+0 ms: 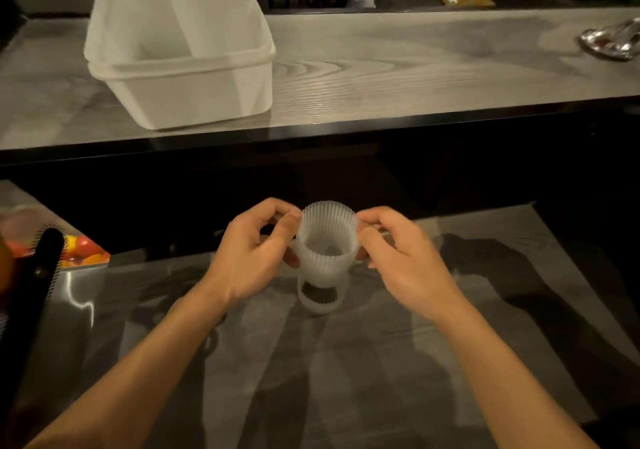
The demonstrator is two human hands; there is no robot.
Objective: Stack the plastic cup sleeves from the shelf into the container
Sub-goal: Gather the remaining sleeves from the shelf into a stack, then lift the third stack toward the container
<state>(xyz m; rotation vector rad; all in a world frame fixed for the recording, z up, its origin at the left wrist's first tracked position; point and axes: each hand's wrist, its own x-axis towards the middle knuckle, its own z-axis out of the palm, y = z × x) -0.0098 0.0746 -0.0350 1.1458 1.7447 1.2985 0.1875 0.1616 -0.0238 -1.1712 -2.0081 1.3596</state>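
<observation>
A translucent white ribbed cup sleeve (328, 240) is held upright between both hands over the lower shelf. My left hand (252, 258) pinches its left rim and side. My right hand (401, 258) pinches its right rim. Right beneath the held sleeve, another white sleeve (320, 298) rests on the glossy shelf surface (381, 362). The white plastic container (183, 81) stands on the upper counter at the far left, with a tall white piece leaning up out of it.
The grey wood-grain counter (415, 67) runs across the top, with a dark front edge. A foil tray (613, 41) lies at its far right. A black handle (34, 292) and a colourful card (83, 252) lie at the left of the shelf.
</observation>
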